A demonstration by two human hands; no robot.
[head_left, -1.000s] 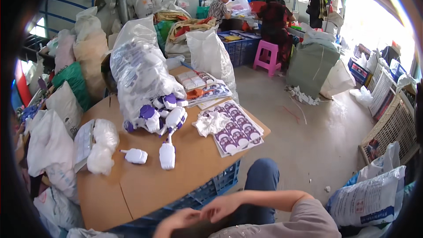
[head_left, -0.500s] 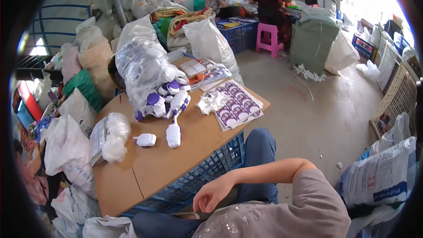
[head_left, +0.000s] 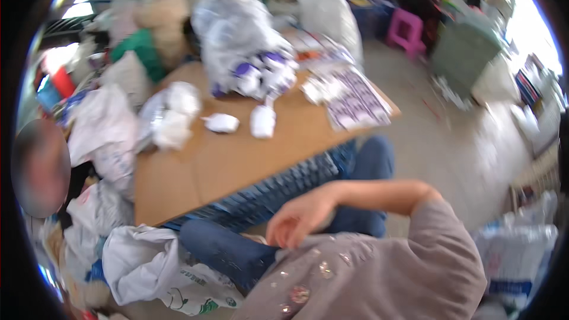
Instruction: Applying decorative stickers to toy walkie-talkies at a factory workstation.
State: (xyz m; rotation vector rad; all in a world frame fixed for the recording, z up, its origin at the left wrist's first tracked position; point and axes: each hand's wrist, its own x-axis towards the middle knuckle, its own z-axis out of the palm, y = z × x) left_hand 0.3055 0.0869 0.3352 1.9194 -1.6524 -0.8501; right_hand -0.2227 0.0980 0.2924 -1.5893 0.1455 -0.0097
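My right hand (head_left: pixel 301 218) hovers before my chest, near my lap, its fingers loosely curled and slightly apart, with nothing seen in it. Motion blurs it a little. My left hand is out of view. Beyond the right hand stands a brown table (head_left: pixel 231 166). On it lie two white moulded plastic pieces, a smaller one (head_left: pixel 221 122) and a larger upright one (head_left: pixel 262 121). Behind them a big clear plastic bag (head_left: pixel 237 29) spills white-and-purple pieces (head_left: pixel 261 74). Printed purple sheets (head_left: pixel 358 101) with a crumpled white scrap (head_left: pixel 324 89) lie at the right end.
Blue crates (head_left: pixel 284 186) fill the space under the table. White sacks (head_left: pixel 106 121) crowd the left side; a white bag (head_left: pixel 142 264) lies by my knee. A person's blurred head (head_left: pixel 40 169) shows at the left edge. A pink stool (head_left: pixel 405 31) stands at the back.
The view has tipped downward and turned left, so the table sits higher and more right. The white bag by my knee shows more fully. My right hand stays near my lap.
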